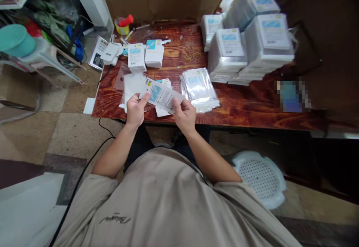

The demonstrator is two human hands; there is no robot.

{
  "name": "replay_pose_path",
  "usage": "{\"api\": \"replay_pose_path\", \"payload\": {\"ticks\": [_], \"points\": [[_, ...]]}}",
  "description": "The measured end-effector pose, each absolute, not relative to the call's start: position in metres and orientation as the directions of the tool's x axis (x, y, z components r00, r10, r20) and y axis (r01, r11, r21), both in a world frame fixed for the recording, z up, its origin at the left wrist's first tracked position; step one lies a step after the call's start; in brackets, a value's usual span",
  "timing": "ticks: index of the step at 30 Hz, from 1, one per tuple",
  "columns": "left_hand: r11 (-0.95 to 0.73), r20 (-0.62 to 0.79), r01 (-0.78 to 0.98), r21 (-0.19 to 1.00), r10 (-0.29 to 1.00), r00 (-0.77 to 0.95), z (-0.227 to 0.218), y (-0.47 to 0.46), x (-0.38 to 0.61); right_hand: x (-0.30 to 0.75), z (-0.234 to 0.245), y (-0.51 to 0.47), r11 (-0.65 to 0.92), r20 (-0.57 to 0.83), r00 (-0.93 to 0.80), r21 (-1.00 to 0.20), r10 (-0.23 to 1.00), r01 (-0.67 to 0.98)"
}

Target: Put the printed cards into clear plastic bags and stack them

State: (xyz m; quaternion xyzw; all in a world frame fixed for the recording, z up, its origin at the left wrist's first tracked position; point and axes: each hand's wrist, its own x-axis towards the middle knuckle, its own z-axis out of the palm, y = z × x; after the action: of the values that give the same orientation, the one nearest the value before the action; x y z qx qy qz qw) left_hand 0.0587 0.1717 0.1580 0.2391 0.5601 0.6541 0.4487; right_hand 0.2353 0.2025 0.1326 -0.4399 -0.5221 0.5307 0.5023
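My left hand (pixel 136 109) and my right hand (pixel 183 114) both pinch a white printed card (pixel 162 95) with a blue patch, held just above the near edge of the red-brown wooden table (pixel 238 108). The left fingers grip its left end, the right fingers its right lower edge. Under the card lie a clear plastic sleeve with white paper (pixel 131 84) and more loose cards. Just right of my hands sits a stack of clear-bagged cards (pixel 199 88).
Two small stacks of cards (pixel 146 55) stand mid-table, tall bundles of bagged packs (pixel 249 41) at the back right. A white scale (pixel 102 52), a yellow cup (pixel 123 25), cardboard wall behind. A white plastic stool (pixel 259 178) is on the floor right, a black cable left.
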Motion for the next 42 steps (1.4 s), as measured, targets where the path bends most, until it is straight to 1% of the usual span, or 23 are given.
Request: {"api": "replay_pose_path", "payload": {"ticks": [4,6,8,9,11,14,16,17,19,21,22,24,25,26,28,29,31,33,35,36,38,40,42], "points": [[0.029,-0.201,-0.329,0.944,0.840,-0.504,0.163,0.171,0.052,0.247,0.144,0.201,-0.105,-0.059,-0.349,-0.988,0.935,-0.113],[0.032,-0.202,-0.346,0.938,0.860,-0.469,0.162,0.170,0.057,0.243,0.147,0.197,-0.206,-0.126,-0.403,-0.965,0.907,-0.163],[0.041,-0.196,-0.357,0.933,0.890,-0.411,0.158,0.166,0.067,0.234,0.148,0.193,-0.266,-0.171,-0.391,-0.942,0.904,-0.204],[0.047,-0.190,-0.352,0.935,0.904,-0.383,0.155,0.164,0.072,0.229,0.147,0.191,-0.262,-0.175,-0.365,-0.943,0.914,-0.205],[0.068,-0.184,-0.328,0.942,0.924,-0.335,0.151,0.159,0.078,0.224,0.145,0.189,-0.160,-0.111,-0.304,-0.977,0.946,-0.142],[0.122,-0.199,-0.276,0.954,0.941,-0.274,0.152,0.152,0.077,0.229,0.144,0.193,0.134,0.108,-0.195,-0.983,0.975,0.127],[0.189,-0.235,-0.225,0.956,0.951,-0.201,0.157,0.151,0.074,0.236,0.143,0.200,0.228,0.199,-0.135,-0.942,0.971,0.245],[0.226,-0.255,-0.188,0.956,0.955,-0.152,0.160,0.152,0.072,0.240,0.143,0.206,0.224,0.191,-0.151,-0.945,0.970,0.237],[0.275,-0.281,-0.075,0.958,0.956,-0.080,0.162,0.158,0.068,0.249,0.139,0.224,0.137,0.099,-0.267,-0.983,0.958,0.126],[0.259,-0.233,0.139,0.956,0.957,-0.174,0.160,0.167,0.057,0.261,0.133,0.248,0.036,0.017,-0.306,-0.998,0.952,0.056],[0.253,-0.168,0.290,0.923,0.943,-0.288,0.158,0.172,0.048,0.269,0.129,0.262,0.025,0.009,-0.211,-0.997,0.977,0.075],[0.339,0.051,0.595,0.728,0.840,-0.541,0.152,0.182,0.024,0.289,0.122,0.288,0.028,0.041,0.042,-0.965,0.998,0.262],[0.421,0.138,0.670,0.611,0.777,-0.614,0.149,0.187,0.010,0.299,0.118,0.298,0.010,0.066,0.122,-0.913,0.990,0.408],[0.502,0.170,0.689,0.523,0.730,-0.662,0.146,0.190,-0.005,0.307,0.116,0.306,-0.016,0.099,0.176,-0.831,0.979,0.556],[0.613,0.085,0.662,0.431,0.703,-0.706,0.141,0.196,-0.030,0.316,0.112,0.312,-0.050,0.196,0.225,-0.637,0.954,0.769],[0.645,0.018,0.642,0.415,0.700,-0.714,0.139,0.198,-0.040,0.315,0.111,0.310,-0.041,0.251,0.218,-0.562,0.943,0.826],[0.670,-0.088,0.616,0.415,0.703,-0.705,0.136,0.202,-0.054,0.305,0.113,0.298,0.095,0.338,0.090,-0.493,0.937,0.865],[0.661,-0.127,0.611,0.437,0.717,-0.685,0.136,0.205,-0.061,0.286,0.120,0.281,0.386,0.361,-0.226,-0.471,0.905,0.793],[0.639,-0.134,0.614,0.464,0.735,-0.665,0.138,0.205,-0.065,0.265,0.130,0.264,0.671,0.312,-0.598,-0.421,0.739,0.610],[0.634,-0.135,0.615,0.469,0.740,-0.659,0.141,0.205,-0.066,0.255,0.136,0.258,0.757,0.256,-0.727,-0.383,0.637,0.529],[0.623,-0.125,0.633,0.459,0.751,-0.648,0.146,0.202,-0.068,0.242,0.147,0.249,0.841,0.100,-0.862,-0.302,0.497,0.449],[0.587,-0.075,0.675,0.447,0.777,-0.625,0.151,0.198,-0.068,0.235,0.154,0.245,0.866,-0.045,-0.894,-0.230,0.446,0.444],[0.514,0.047,0.710,0.482,0.794,-0.606,0.153,0.196,-0.064,0.235,0.157,0.241,0.888,-0.125,-0.903,-0.171,0.411,0.428]]}}
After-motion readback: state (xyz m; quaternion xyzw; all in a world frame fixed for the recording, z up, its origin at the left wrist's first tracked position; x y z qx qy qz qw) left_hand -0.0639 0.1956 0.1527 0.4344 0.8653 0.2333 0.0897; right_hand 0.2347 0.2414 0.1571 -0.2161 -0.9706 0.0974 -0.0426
